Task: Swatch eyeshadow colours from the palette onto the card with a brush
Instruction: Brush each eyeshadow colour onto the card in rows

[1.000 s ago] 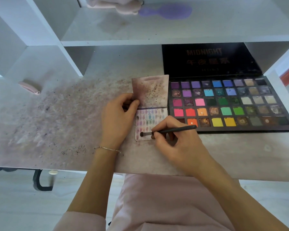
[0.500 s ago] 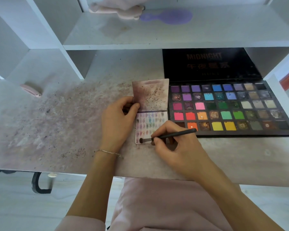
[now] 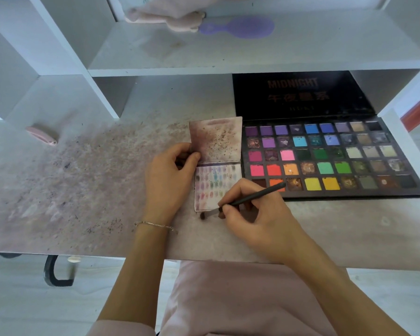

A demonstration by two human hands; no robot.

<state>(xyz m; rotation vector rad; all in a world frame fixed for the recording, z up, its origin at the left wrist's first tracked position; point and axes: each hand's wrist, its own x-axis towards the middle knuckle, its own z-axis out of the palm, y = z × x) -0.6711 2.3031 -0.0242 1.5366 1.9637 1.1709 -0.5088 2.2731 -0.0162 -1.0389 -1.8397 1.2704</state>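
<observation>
Right hand [image 3: 257, 214] pinching brush [image 3: 252, 196] — tip now off card [image 3: 216, 187], left hand [image 3: 167, 178] still gripping card's edge

Powder-stained table [image 3: 87, 190]: open palette [image 3: 330, 161] at right, folded card [image 3: 216, 151] just beside it, pink obj [image 3: 42, 137] far left.

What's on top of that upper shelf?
On the shelf lie a purple hairbrush and, beside it, a pink cloth. The cloth covers the brush's handle end and runs out of the picture, so anything beneath it stays hidden.
</observation>
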